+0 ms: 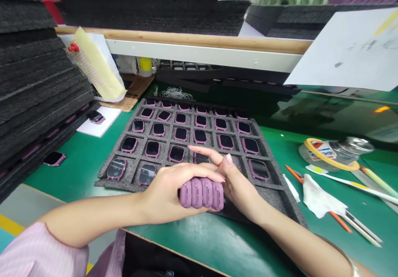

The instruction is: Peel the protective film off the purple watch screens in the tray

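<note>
In the head view, a row of several purple smartwatches point(201, 194) stands edge-on, pressed face to face, with the rightmost sitting slightly lower. My left hand point(174, 190) is wrapped round this row from the left, fingers over its top. Against the row's right end rests my right hand point(241, 190), thumb raised and index finger stretched out to the left; its lower fingers are partly hidden. Beneath and beyond both hands lies a grey foam tray point(108, 170), whose compartments hold purple-framed smartwatches with dark screens point(200, 137). The hands cover part of its near rows.
Stacked black foam trays point(27, 61) rise at the left. One watch point(54, 158) lies beside them, another on white paper point(99, 121). A shelf edge point(192, 53) crosses above. At right are a glass bottle point(329, 152), a toothbrush point(348, 182), a white cloth point(321, 196) and tweezers point(363, 227).
</note>
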A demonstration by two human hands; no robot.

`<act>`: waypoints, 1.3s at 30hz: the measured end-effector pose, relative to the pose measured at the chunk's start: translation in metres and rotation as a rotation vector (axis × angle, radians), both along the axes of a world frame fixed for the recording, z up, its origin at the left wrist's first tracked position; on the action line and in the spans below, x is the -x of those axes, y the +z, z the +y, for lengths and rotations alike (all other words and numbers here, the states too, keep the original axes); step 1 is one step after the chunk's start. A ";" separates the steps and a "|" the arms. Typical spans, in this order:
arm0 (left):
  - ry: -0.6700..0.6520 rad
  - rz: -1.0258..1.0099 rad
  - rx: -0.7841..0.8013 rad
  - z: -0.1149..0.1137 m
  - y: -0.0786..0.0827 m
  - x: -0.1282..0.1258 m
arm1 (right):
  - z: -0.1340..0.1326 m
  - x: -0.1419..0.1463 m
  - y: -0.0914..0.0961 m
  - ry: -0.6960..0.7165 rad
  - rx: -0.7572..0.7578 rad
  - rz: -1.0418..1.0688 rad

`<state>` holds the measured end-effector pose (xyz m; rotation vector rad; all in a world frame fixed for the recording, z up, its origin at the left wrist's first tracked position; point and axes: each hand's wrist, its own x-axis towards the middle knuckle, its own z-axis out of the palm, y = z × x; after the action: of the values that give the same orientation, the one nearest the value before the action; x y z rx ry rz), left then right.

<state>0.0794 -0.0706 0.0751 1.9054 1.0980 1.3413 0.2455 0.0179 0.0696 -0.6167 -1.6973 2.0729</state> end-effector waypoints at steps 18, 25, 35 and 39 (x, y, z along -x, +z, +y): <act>-0.018 -0.151 0.012 0.008 -0.002 -0.001 | -0.003 -0.002 0.010 0.080 -0.127 0.123; 0.057 -0.075 0.079 0.007 -0.002 0.000 | -0.005 0.003 0.011 -0.035 -0.252 0.091; 0.015 -0.097 -0.031 0.009 -0.005 -0.001 | -0.010 0.003 0.010 -0.011 0.008 0.080; 0.008 -0.133 -0.022 0.011 -0.006 -0.001 | -0.006 0.003 0.006 -0.018 0.033 0.037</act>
<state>0.0809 -0.0600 0.0690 1.8006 1.0295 1.4677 0.2425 0.0117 0.0759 -0.5977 -1.6340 2.0913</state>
